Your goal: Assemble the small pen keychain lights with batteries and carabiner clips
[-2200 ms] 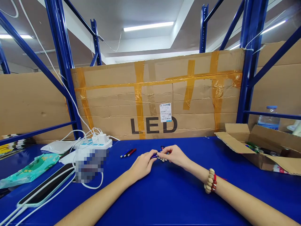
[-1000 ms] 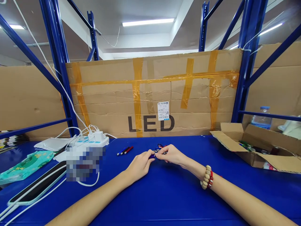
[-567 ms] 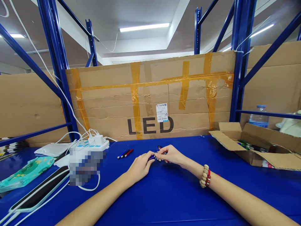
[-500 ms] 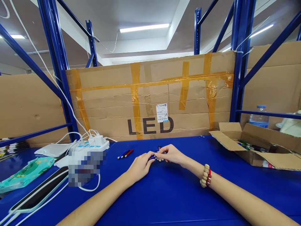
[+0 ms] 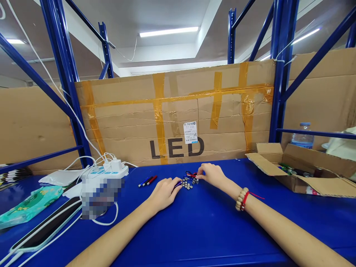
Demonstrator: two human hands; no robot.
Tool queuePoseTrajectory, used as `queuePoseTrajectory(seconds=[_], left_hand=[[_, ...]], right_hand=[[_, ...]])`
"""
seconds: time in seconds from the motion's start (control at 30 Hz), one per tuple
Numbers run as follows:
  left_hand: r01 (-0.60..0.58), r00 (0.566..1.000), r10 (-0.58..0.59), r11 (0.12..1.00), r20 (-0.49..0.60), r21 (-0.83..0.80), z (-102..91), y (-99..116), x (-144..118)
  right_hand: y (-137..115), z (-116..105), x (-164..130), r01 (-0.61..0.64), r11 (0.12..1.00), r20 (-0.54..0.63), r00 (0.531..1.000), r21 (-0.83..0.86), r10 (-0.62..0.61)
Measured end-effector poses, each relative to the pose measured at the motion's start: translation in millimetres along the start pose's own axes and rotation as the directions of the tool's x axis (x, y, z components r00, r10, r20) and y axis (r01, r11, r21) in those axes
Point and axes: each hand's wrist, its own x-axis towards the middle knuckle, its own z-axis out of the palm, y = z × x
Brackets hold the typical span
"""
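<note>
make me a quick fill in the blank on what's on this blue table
1. The big cardboard sheet behind the table bears the letters ___.
2. The wrist with the beaded bracelet belongs to the ___ hand.
3. The left hand holds a small purple tube beside a pile of silver ___ cells.

Missing words: LED; right; button

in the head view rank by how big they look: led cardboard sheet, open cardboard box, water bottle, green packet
1. led cardboard sheet
2. open cardboard box
3. green packet, though nearer the camera
4. water bottle, partly hidden
</note>
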Motion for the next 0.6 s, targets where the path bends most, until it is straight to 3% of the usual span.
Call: queuePoseTrajectory(seconds=[0.4,0.6], left_hand=[[-0.047,0.999,0.047,0.999,-0.014,-0.008,1.6,-1,0],[-0.062,0.998,0.062,0.998,-0.018,-0.011,1.0,0,-1]], right_hand=[[-3,10,-2,0.092,0.995,0.015,0.996,0.045,-0.092],[-14,19,-6,0.321,0.934,-0.027,0.947,0.157,-0.321]])
